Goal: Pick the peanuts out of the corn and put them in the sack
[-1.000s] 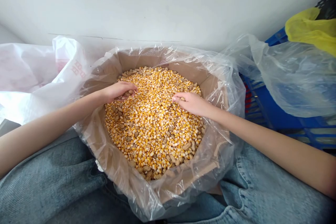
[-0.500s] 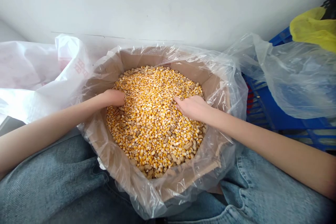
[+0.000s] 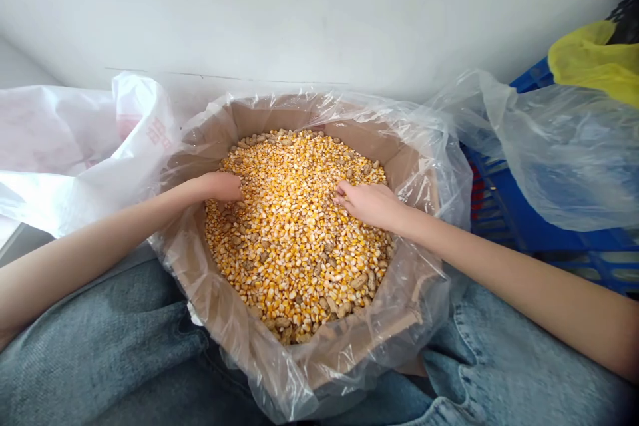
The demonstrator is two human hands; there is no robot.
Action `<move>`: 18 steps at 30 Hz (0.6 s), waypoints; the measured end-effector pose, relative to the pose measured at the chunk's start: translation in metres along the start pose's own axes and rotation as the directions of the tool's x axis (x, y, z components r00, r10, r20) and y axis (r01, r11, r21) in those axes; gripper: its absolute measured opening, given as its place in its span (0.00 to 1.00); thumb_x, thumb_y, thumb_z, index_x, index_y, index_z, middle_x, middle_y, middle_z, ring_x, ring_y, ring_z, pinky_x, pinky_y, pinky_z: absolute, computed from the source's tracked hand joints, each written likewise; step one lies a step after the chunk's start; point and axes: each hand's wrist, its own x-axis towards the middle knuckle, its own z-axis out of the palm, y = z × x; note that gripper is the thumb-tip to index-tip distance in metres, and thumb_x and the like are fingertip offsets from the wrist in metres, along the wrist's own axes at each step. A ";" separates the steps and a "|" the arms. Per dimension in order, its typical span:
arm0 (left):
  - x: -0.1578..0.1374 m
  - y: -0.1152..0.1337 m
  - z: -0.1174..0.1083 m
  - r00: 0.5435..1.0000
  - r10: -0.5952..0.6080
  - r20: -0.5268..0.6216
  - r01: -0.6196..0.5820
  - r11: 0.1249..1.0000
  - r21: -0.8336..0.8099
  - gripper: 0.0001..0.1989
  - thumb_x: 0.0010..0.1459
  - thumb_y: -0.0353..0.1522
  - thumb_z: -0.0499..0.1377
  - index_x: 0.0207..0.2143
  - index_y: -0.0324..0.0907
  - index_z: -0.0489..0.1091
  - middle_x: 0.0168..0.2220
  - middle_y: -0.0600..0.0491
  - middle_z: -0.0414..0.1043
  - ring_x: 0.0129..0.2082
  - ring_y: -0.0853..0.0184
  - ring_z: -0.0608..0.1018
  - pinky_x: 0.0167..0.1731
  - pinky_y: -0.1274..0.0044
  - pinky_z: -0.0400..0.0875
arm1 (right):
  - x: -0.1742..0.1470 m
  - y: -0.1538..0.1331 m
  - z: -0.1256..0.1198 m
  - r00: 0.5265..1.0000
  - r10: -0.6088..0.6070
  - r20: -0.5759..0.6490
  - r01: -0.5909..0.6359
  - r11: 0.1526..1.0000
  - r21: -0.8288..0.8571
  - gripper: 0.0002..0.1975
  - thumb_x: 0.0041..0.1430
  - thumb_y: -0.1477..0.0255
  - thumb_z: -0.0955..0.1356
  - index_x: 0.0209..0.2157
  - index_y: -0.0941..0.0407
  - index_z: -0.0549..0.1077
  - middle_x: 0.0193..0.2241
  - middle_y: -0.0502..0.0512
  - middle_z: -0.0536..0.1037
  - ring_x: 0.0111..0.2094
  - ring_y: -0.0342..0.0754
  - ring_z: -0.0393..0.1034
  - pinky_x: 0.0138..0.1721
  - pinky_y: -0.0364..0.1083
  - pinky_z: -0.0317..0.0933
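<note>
Yellow and white corn kernels [image 3: 299,213] fill a cardboard box [image 3: 279,113] lined with a clear plastic bag [image 3: 434,140]. Unshelled peanuts [image 3: 358,281] lie among the kernels, mostly around the edges. At the left side of the heap, my left hand [image 3: 225,186] is dug in, its fingers hidden under corn. My right hand [image 3: 367,203] rests on the right side of the heap with its fingers curled in. Whatever those fingers hold, if anything, is hidden.
White plastic bags [image 3: 84,140] lie to the left of the box. On the right are a blue plastic crate [image 3: 529,206], a clear bag [image 3: 574,153] and a yellow bag [image 3: 594,60]. A white wall [image 3: 299,13] stands behind; my jeans-clad legs [image 3: 114,339] flank the box.
The fingers of my right hand have curled in more, and the hand has shifted slightly. My left hand stays in the corn, a little further right. The whole view has shifted slightly.
</note>
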 end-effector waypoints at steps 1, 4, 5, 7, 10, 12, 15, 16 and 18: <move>0.001 -0.001 -0.001 1.000 -0.023 0.010 0.022 0.999 0.024 0.18 0.48 0.36 0.48 0.29 0.34 0.71 0.30 0.42 0.72 0.30 0.62 0.72 0.33 0.76 0.63 | 0.000 0.001 0.000 1.000 0.008 -0.002 -0.008 1.000 0.014 0.16 0.57 0.62 0.52 0.39 0.55 0.61 0.29 0.57 0.74 0.29 0.51 0.68 0.26 0.45 0.55; 0.002 -0.002 -0.005 0.996 -0.088 -0.016 0.089 0.995 0.051 0.22 0.50 0.40 0.43 0.33 0.35 0.70 0.34 0.43 0.71 0.31 0.64 0.72 0.31 0.78 0.63 | 0.002 0.003 0.001 1.000 0.023 -0.008 -0.023 0.997 0.074 0.17 0.57 0.61 0.52 0.38 0.55 0.62 0.28 0.56 0.73 0.28 0.49 0.67 0.25 0.43 0.53; 0.001 -0.001 -0.006 0.994 -0.098 -0.046 0.100 0.995 0.032 0.23 0.50 0.41 0.43 0.34 0.35 0.70 0.35 0.43 0.71 0.31 0.64 0.72 0.30 0.79 0.63 | 0.002 0.004 0.001 1.000 0.024 -0.011 -0.023 0.995 0.100 0.17 0.57 0.60 0.52 0.37 0.55 0.62 0.28 0.55 0.73 0.27 0.49 0.67 0.25 0.43 0.53; -0.002 0.001 -0.009 0.989 -0.106 -0.105 0.105 0.994 -0.014 0.23 0.50 0.42 0.43 0.35 0.37 0.69 0.35 0.45 0.71 0.32 0.65 0.72 0.30 0.80 0.63 | 0.003 0.005 0.002 1.000 0.019 -0.018 -0.016 0.987 0.162 0.17 0.56 0.60 0.53 0.36 0.56 0.63 0.27 0.55 0.73 0.26 0.47 0.66 0.24 0.41 0.51; -0.006 0.005 -0.012 0.983 -0.087 -0.164 0.068 0.991 -0.117 0.22 0.50 0.41 0.43 0.33 0.37 0.69 0.33 0.47 0.72 0.30 0.66 0.72 0.28 0.80 0.62 | 0.005 0.006 0.003 0.999 0.007 -0.042 0.004 0.963 0.271 0.16 0.56 0.60 0.54 0.35 0.56 0.63 0.27 0.53 0.73 0.26 0.45 0.65 0.23 0.40 0.51; -0.010 0.006 -0.015 0.976 -0.071 -0.207 0.031 0.981 -0.192 0.20 0.50 0.40 0.43 0.32 0.37 0.69 0.31 0.49 0.72 0.29 0.66 0.72 0.28 0.80 0.62 | 0.005 0.006 0.002 0.998 0.003 -0.066 0.020 0.938 0.346 0.15 0.55 0.61 0.55 0.33 0.56 0.63 0.26 0.53 0.72 0.26 0.45 0.65 0.24 0.40 0.51; -0.020 0.005 -0.029 0.947 -0.071 -0.312 -0.022 0.959 -0.284 0.20 0.50 0.41 0.44 0.31 0.37 0.68 0.30 0.50 0.71 0.29 0.67 0.71 0.29 0.79 0.62 | 0.005 0.005 -0.001 0.997 0.014 -0.073 0.020 0.892 0.451 0.14 0.55 0.61 0.54 0.32 0.56 0.62 0.23 0.52 0.71 0.24 0.45 0.65 0.24 0.40 0.52; -0.026 0.003 -0.036 0.926 -0.088 -0.368 -0.033 0.950 -0.310 0.19 0.49 0.41 0.44 0.31 0.38 0.68 0.31 0.51 0.71 0.29 0.67 0.71 0.29 0.79 0.62 | 0.005 0.004 -0.002 0.997 0.018 -0.069 0.018 0.877 0.480 0.14 0.55 0.61 0.54 0.31 0.56 0.62 0.21 0.51 0.70 0.23 0.45 0.64 0.23 0.40 0.52; -0.043 -0.003 -0.052 0.857 -0.138 -0.497 -0.061 0.930 -0.363 0.19 0.50 0.42 0.45 0.31 0.38 0.68 0.31 0.51 0.71 0.29 0.68 0.71 0.29 0.79 0.62 | 0.005 0.002 -0.004 0.998 0.011 -0.068 0.026 0.849 0.528 0.13 0.55 0.62 0.54 0.30 0.56 0.61 0.17 0.49 0.68 0.21 0.45 0.64 0.23 0.41 0.52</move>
